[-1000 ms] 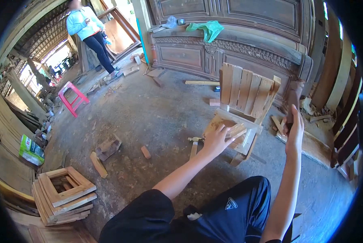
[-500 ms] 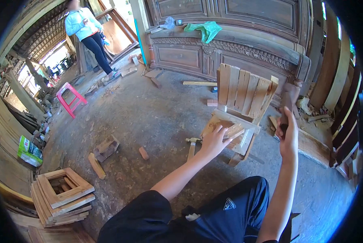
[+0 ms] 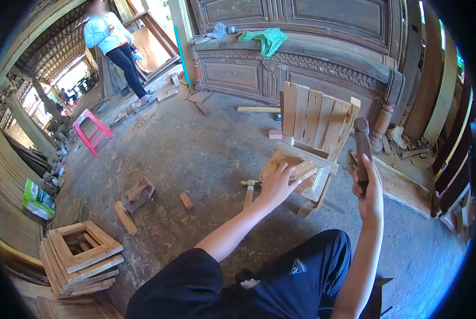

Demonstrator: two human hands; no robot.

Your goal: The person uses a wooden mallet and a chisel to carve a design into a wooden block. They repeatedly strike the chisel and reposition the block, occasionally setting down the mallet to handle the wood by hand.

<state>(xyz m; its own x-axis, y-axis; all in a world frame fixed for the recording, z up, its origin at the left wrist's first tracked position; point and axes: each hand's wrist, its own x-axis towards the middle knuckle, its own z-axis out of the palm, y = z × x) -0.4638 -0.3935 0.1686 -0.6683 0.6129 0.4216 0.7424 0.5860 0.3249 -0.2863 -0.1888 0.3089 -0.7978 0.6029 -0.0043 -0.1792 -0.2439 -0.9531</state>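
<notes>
My right hand (image 3: pixel 370 192) is wrapped round a dark wooden mallet-like tool (image 3: pixel 362 149), held upright to the right of the wooden piece. My left hand (image 3: pixel 278 185) rests on a small light wood block (image 3: pixel 304 170), its fingers bent over the block's near end. Beneath it lies a pale wooden frame (image 3: pixel 322 183) on a low wooden support. Behind the frame, several upright slats (image 3: pixel 312 118) stand in a row. A hammer (image 3: pixel 249 192) is on the floor just left of the support.
Stacked wooden frames (image 3: pixel 84 255) lie at lower left. Wood blocks (image 3: pixel 137 195) are scattered on the floor. A pink stool (image 3: pixel 92 132) and a standing person (image 3: pixel 116 45) are at upper left. A large carved wooden panel (image 3: pixel 232 74) spans the back.
The tool in my right hand has swung from a blurred, tilted pose to upright, and that hand has shifted slightly left. My left hand stays at the block.
</notes>
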